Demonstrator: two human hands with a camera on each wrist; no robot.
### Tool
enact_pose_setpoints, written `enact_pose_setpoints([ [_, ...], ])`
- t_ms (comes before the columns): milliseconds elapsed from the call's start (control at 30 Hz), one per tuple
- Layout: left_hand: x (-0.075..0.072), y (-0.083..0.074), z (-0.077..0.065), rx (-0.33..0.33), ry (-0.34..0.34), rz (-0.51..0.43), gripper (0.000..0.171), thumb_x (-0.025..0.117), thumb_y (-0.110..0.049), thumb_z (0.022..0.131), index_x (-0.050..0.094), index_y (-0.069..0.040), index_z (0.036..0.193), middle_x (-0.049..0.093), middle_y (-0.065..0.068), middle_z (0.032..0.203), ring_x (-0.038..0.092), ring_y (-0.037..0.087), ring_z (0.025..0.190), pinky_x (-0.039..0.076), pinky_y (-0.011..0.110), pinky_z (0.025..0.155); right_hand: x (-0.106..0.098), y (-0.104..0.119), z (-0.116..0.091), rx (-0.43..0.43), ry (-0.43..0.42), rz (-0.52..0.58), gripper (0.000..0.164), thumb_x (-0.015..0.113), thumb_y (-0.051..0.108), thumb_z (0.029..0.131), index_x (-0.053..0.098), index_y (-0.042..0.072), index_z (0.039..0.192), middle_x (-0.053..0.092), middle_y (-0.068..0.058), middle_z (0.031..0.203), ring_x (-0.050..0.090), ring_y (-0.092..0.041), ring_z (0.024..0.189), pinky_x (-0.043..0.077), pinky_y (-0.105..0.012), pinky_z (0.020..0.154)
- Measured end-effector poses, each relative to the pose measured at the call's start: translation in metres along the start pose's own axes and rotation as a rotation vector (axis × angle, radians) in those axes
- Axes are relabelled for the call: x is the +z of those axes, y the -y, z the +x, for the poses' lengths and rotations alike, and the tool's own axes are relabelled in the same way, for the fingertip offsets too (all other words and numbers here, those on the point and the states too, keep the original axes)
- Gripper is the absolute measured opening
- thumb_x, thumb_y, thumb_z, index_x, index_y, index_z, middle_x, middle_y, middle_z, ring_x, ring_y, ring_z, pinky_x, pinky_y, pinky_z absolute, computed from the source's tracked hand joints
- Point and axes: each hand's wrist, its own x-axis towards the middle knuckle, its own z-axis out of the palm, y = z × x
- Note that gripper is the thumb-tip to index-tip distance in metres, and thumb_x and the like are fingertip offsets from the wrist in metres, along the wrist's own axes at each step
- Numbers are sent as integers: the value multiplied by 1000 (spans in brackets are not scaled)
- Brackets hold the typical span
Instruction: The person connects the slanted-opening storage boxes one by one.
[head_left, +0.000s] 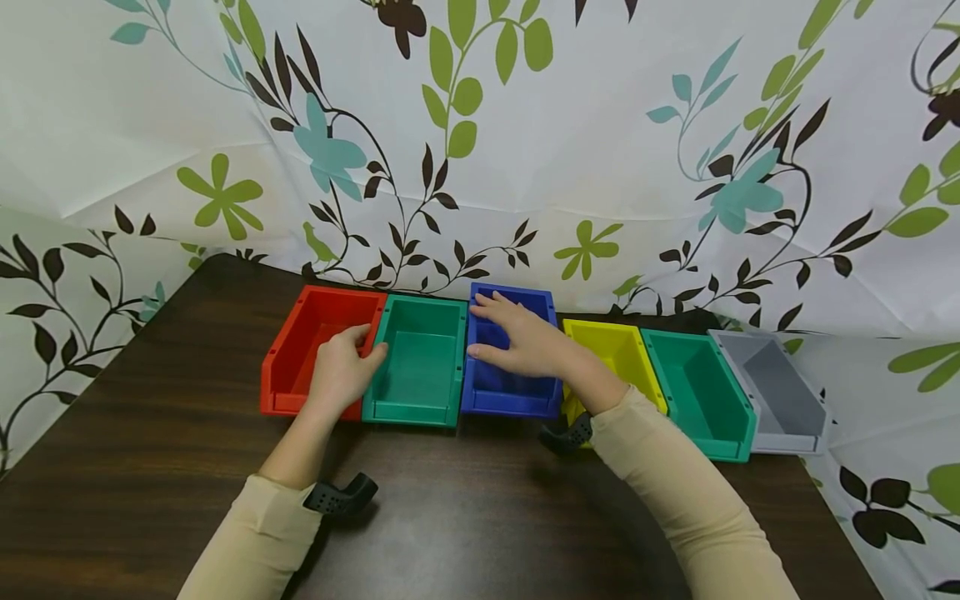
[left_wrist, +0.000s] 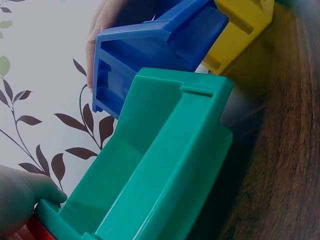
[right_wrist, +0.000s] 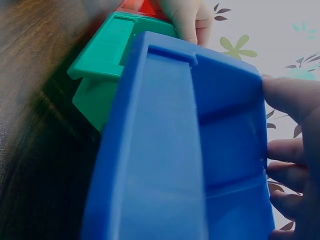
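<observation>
Overhanging right hand: spread, no grip visible
Blue bin: beneath, lengthwise front-to-back
Left hand: farther, relaxed, seemingly empty

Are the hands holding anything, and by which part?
A hold can't be told: the left hand and right hand are at the rims of the left green bin and blue bin, respectively.

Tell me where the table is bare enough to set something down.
Bare tabletop lies left of the red bin, and between the left sleeve and right sleeve, in front of the left green bin and blue bin. The back is crowded from red bin to gray bin, with the left hand and right hand there.
</observation>
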Motion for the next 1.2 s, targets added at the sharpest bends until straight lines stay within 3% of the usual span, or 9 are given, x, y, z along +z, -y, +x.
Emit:
enact_pose_setpoints([
  [533, 0, -1, 1, 10, 3, 7, 50, 57, -21, 93, 49, 8, 132, 59, 28, 123, 60, 40, 104, 52, 52, 88, 4, -5, 6, -15, 10, 48, 73, 49, 56, 91, 33, 12, 147, 23, 0, 158, 11, -21, 148, 11, -50, 119],
  [833, 0, 0, 0, 15, 3, 8, 49, 57, -20, 93, 49, 8, 132, 59, 28, 123, 61, 40, 100, 53, 51, 85, 19, -13, 10, 17, -3, 81, 77, 54, 59, 87, 32, 17, 148, 31, -2, 154, 22, -22, 145, 13, -50, 119],
  [1200, -1, -1, 1, 21, -3, 11, 49, 57, -20, 92, 49, 9, 132, 59, 28, 122, 62, 40, 100, 53, 51, 85, 32, -19, 11, 26, -28, 79, 78, 53, 63, 85, 35, 19, 147, 29, 4, 155, 20, -18, 146, 14, -50, 118],
])
